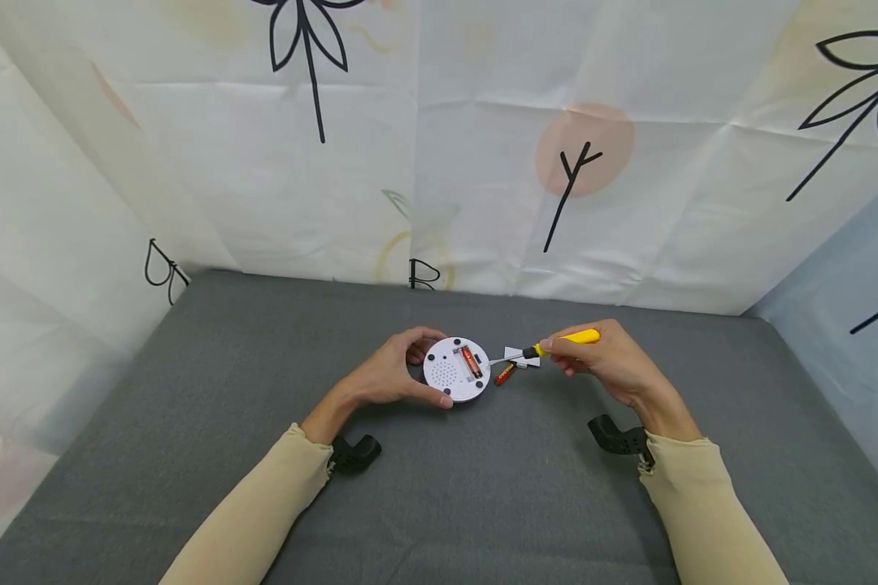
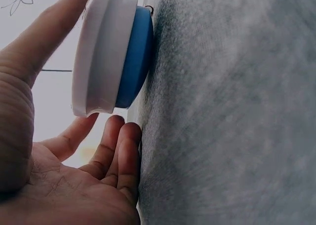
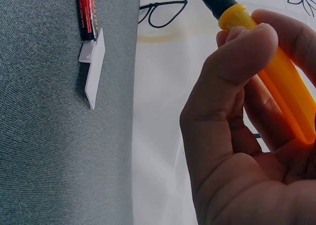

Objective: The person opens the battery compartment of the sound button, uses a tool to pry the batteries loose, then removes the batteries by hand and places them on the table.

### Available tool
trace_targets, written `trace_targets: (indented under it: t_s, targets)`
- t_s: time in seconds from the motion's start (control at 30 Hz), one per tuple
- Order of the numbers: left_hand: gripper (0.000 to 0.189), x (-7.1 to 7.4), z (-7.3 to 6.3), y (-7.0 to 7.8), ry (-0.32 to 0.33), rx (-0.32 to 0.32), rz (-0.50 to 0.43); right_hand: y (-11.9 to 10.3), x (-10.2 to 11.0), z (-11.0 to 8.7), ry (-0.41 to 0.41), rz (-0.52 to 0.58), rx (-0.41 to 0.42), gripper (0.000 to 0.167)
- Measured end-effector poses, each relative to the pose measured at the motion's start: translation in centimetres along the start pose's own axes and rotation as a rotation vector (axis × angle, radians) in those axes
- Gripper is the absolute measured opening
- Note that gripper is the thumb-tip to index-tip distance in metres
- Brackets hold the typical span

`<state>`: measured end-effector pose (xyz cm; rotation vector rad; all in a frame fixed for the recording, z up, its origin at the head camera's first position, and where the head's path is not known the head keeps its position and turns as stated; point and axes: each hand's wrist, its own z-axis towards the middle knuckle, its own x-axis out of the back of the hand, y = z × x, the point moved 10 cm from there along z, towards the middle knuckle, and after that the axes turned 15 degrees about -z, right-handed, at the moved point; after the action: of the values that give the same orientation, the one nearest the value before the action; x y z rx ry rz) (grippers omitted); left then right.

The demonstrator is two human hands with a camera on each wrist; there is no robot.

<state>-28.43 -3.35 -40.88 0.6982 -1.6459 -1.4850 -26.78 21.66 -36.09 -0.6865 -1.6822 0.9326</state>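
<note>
My left hand [image 1: 388,372] holds a round white battery-powered device [image 1: 442,375] by its rim, thumb at the near side and fingers at the far side. Its underside faces up, showing dark feet, a patch of small holes and an uncovered battery slot with one red battery [image 1: 471,362] in it. A blue domed part [image 2: 136,57] faces the table in the left wrist view. In my right hand [image 1: 618,363] is a screwdriver [image 1: 581,336] with a yellow handle, gripped between thumb and fingers. Its shaft points left, the tip right at the device's right edge by the slot.
Just right of the device, a loose red and black battery [image 1: 506,374] lies on the grey table [image 1: 439,504]. Beside it is a small white battery cover [image 1: 532,361], under the screwdriver's shaft in the head view. A patterned white cloth [image 1: 475,203] hangs behind the table.
</note>
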Motion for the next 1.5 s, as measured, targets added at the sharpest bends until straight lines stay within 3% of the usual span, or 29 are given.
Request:
trace_targets:
  t_s: [0.2, 0.43, 0.73, 0.93, 1.1, 1.5]
  targets:
    - [0.087, 0.3, -0.1, -0.3, 0.016, 0.037, -0.017, -0.4, 0.1, -0.2, -0.005, -0.002, 0.010, 0.032]
    - [0.092, -0.2, 0.0, 0.4, -0.041, -0.036, 0.010, -0.2, 0.0, -0.1, -0.005, -0.012, 0.018, 0.031]
    - [0.090, 0.0, -0.2, -0.2, 0.010, 0.031, 0.005, -0.4, 0.0, -0.1, -0.010, -0.005, 0.025, 0.032]
    - [0.103, -0.4, -0.1, 0.2, -0.006, -0.011, 0.029, -0.4, -0.2, -0.1, -0.016, 0.004, 0.019, 0.033]
    - [0.099, -0.8, -0.2, 0.4, -0.041, -0.048, 0.053, -0.4, -0.2, -0.1, -0.017, 0.007, 0.016, 0.033]
    - [0.100, -0.8, -0.2, 0.6, -0.005, -0.059, 0.089, -0.9, -0.5, -0.1, 0.016, -0.006, 0.035, 0.029]
